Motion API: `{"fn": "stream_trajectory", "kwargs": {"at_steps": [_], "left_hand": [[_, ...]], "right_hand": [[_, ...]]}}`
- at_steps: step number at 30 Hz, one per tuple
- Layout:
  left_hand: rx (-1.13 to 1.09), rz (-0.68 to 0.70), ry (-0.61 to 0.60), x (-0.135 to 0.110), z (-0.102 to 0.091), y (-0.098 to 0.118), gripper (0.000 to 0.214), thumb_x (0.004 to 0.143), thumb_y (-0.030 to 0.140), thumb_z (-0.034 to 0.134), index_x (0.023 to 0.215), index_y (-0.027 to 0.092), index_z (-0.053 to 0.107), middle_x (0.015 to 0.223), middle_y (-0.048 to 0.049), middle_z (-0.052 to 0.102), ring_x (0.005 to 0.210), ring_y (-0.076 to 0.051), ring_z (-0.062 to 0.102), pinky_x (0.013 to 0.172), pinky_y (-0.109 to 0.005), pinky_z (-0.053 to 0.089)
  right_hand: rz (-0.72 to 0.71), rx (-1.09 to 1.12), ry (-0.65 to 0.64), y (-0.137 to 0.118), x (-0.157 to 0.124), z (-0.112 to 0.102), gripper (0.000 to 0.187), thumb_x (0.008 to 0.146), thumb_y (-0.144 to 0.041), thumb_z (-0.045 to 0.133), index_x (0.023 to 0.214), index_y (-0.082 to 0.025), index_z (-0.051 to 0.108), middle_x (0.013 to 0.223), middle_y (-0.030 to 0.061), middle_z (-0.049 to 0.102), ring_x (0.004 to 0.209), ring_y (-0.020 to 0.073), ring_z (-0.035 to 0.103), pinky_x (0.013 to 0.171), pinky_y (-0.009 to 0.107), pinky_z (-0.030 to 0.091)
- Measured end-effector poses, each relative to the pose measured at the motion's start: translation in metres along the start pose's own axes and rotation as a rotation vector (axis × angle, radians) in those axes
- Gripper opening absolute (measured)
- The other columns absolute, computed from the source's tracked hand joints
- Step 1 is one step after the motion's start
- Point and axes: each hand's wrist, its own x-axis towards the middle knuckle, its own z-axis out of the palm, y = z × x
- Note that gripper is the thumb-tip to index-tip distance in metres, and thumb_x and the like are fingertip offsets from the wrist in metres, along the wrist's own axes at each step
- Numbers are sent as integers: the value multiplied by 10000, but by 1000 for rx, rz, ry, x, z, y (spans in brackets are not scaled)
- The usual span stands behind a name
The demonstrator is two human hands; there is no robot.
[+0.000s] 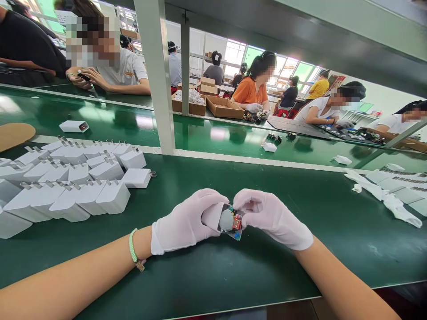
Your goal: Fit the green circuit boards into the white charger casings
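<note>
Both my hands wear white gloves and meet over the green bench top. My left hand (pixel 188 222) is wrapped round a white charger housing (pixel 211 217), its open end turned to the right. A small circuit board (pixel 231 223) with a grey round part and a red part sticks out of that end. The fingers of my right hand (pixel 267 215) are closed on the board's right side. How deep the board sits in the housing is hidden by my left hand. Left of my hands stand rows of white chargers (pixel 110 198), most with their metal prongs up.
A post (pixel 156 80) rises in front of the conveyor (pixel 213 135), which carries a few housings and boards. White gloves (pixel 383 195) and more white housings (pixel 390 182) lie at the right. Across the belt, several people work beside cardboard boxes (pixel 225 106). A shelf (pixel 316 40) hangs overhead.
</note>
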Motion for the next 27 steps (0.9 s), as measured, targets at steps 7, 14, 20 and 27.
{"fn": "stream_trajectory", "kwargs": {"at_steps": [7, 14, 20, 27], "left_hand": [[36, -1, 16, -1, 2, 0, 506, 681, 192, 730, 1159, 219, 567, 1174, -41, 591, 1085, -198, 563, 951, -323, 495], [14, -8, 46, 3, 0, 2, 463, 674, 224, 742, 1108, 229, 582, 1117, -20, 622, 1029, -179, 581, 931, -305, 499], [-43, 50, 91, 2, -1, 2, 412, 695, 220, 740, 1078, 214, 588, 1091, -17, 628, 1008, -147, 582, 934, -252, 487], [-45, -32, 76, 3, -4, 5, 469, 652, 212, 755, 1087, 210, 579, 1099, -23, 622, 975, -158, 600, 907, -276, 506]], "right_hand": [[-31, -27, -4, -2, -4, 1, 114, 693, -101, 697, 755, -189, 660, 850, -11, 590, 729, 121, 585, 672, 262, 493], [28, 85, -15, -7, -4, 3, 123, 722, -95, 665, 795, -189, 637, 786, -19, 599, 727, 119, 592, 702, 262, 500], [-106, -63, 69, -3, -8, 7, 178, 696, -45, 654, 751, -213, 640, 871, -24, 588, 758, 103, 578, 672, 223, 495], [73, -152, 154, -4, -10, 12, 152, 810, -192, 554, 905, -246, 660, 731, -24, 636, 560, 116, 591, 594, 283, 517]]}}
